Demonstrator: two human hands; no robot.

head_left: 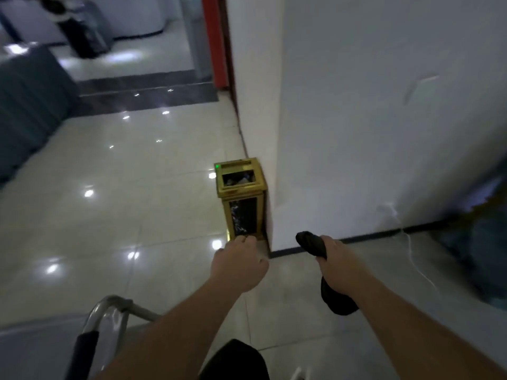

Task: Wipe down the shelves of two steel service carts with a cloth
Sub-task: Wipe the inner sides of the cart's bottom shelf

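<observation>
Head view: both arms reach fwd over a glossy tile floor [115, 209]. R hand [333, 256] is curled tight round a dark cloth [315, 246]; one end sticks up past the thumb side, the rest hangs below the fist as a bunched lump near the wrist. L hand [238, 261] is held out w/ fingers loosely curled, nothing in it, knuckles up, seen just in front of the bin's base.

Cart [109, 311]: only a corner shows at bottom left, a steel tube frame w/ a dark grip on the handle, under the L forearm. Shelves can't be made out.

Gold bin [241, 198] stands on the floor touching the corner of a white wall [384, 119]; dark front panel, open top w/ rubbish inside. Red door frame [214, 42] further back. Frame is blurry, esp. at the right edge.
</observation>
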